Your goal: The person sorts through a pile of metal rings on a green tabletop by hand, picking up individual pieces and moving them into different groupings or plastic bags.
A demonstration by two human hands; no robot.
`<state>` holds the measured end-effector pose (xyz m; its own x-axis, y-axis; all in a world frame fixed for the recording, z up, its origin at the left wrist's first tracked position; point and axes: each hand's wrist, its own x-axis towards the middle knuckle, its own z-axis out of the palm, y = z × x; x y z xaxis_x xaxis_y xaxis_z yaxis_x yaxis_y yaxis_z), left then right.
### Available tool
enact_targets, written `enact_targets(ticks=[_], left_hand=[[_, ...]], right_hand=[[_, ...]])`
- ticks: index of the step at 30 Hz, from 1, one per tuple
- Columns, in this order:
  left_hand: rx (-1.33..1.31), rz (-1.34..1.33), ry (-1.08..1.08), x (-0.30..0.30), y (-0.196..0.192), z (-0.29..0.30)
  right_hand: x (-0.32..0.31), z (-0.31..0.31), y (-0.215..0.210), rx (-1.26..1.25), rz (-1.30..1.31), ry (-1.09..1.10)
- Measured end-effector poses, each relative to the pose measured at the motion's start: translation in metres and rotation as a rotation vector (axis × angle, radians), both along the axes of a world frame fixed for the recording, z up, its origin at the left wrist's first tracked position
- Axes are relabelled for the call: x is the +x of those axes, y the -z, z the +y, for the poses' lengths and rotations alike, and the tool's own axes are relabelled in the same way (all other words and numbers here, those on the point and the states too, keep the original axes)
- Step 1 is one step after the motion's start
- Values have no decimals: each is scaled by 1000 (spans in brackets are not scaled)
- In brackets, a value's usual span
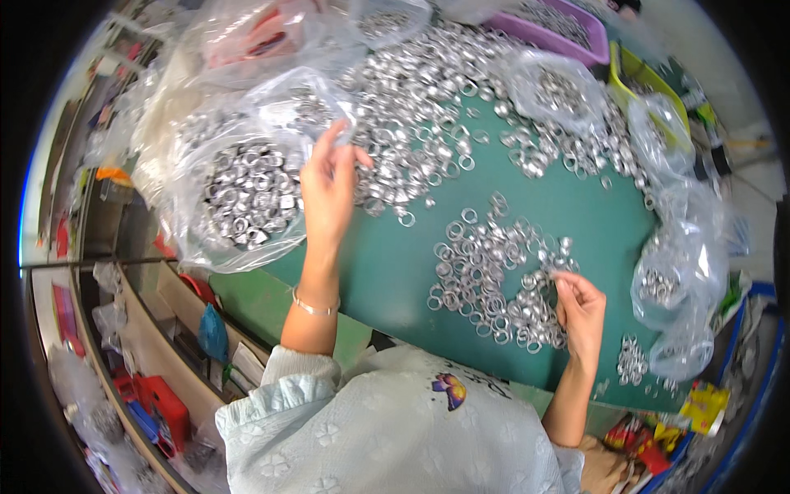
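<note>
The central ring pile (pixel 485 282) lies on the green table (pixel 387 276) before us, where a sweep of the right hand (pixel 584 317), fingertips bunched on we cannot tell what, could scatter it, while the left hand (pixel 329 188), fingers spread, could snag the plastic bag (pixel 188 235).

Here's a green tabletop (pixel 387 267), silver rings (pixel 428 70) heaping up far side, smaller ring pile (pixel 473 276) nearer, clear bags (pixel 251 198) flanking
</note>
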<state>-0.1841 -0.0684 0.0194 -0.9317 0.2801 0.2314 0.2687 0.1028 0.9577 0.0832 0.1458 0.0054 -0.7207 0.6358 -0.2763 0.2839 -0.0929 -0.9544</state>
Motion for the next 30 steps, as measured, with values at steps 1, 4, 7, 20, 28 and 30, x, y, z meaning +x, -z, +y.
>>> enact_targets(ticks=[1, 4, 7, 20, 28, 30], left_hand=[[30, -121, 118, 22, 1, 3], [0, -333, 315, 79, 16, 13], [-66, -476, 525, 123, 32, 21], [-93, -523, 730, 148, 32, 29], [156, -607, 685, 156, 19, 41], [150, -584, 695, 157, 11, 43]], right_hand=[[1, 0, 9, 119, -8, 47], [-5, -7, 7, 522, -105, 22], [-26, -20, 5, 844, -135, -37], [-29, -26, 21, 73, -41, 116], [0, -42, 2, -874, 306, -6], [4, -44, 3, -941, 349, -63]])
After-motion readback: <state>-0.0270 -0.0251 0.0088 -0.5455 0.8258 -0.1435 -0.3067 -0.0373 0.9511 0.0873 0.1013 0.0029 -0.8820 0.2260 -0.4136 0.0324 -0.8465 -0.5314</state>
